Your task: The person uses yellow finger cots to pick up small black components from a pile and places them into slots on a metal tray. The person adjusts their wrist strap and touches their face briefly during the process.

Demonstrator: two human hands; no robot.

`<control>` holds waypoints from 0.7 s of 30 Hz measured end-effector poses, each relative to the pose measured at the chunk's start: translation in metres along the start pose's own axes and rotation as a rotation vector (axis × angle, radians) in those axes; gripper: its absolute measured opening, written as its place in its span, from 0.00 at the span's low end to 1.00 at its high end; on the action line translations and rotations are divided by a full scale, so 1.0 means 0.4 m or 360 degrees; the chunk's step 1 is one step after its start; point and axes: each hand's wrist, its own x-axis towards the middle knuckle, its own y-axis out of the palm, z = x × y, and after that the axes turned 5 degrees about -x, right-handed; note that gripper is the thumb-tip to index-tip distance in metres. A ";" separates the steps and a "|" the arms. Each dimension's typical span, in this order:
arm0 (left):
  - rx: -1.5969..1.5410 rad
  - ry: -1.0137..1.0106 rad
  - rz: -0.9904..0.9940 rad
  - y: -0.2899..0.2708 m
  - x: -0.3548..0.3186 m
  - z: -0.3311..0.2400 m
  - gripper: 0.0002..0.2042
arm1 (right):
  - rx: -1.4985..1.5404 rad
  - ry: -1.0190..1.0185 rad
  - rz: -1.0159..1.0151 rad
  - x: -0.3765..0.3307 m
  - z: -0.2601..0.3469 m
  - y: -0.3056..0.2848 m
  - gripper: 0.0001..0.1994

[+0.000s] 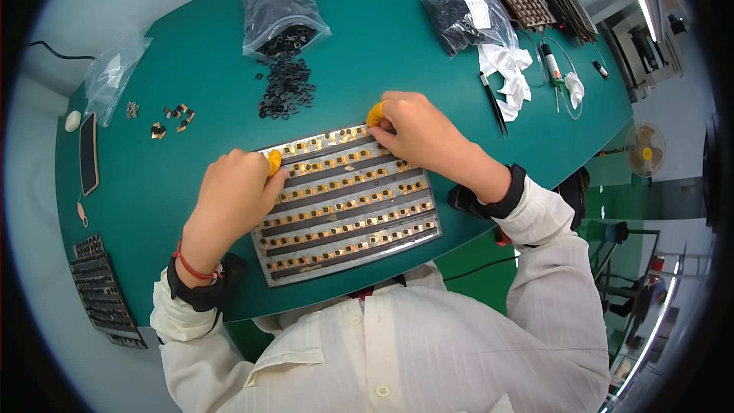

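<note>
**Packed tray, small parts: one nudge could upset the rows**

The tray (359, 261) lies skewed on the table (367, 46), close to its near edge; a bump from the body could jar its gold parts (342, 205) out of line. The left hand (233, 191) is curled over the tray's upper left, the right hand (417, 130) bent at its upper right; whether either grips a part, I cannot tell. Their yellow finger covers (274, 161) might snag neighbouring pieces, as the rows sit tight. Beyond the tray, a loose pile (287, 90) of black pieces could scatter under a careless sweep, and the open bag (279, 11) behind it could spill more if knocked.
</note>
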 end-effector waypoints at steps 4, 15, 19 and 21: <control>-0.0105 0.0017 0.0032 -0.024 0.004 0.003 0.19 | -0.0188 0.0057 0.0077 -0.018 0.044 -0.015 0.14; -0.0476 -0.0114 -0.0234 0.003 0.142 0.044 0.14 | -0.0210 0.0070 0.0368 0.024 0.057 -0.031 0.17; -0.0348 -0.0160 -0.0277 0.023 0.159 0.016 0.13 | 0.0015 0.0035 0.0408 0.086 0.050 -0.065 0.11; -0.0317 -0.0127 -0.0310 0.031 0.161 0.016 0.12 | 0.0125 -0.0029 0.0319 0.123 0.058 -0.061 0.09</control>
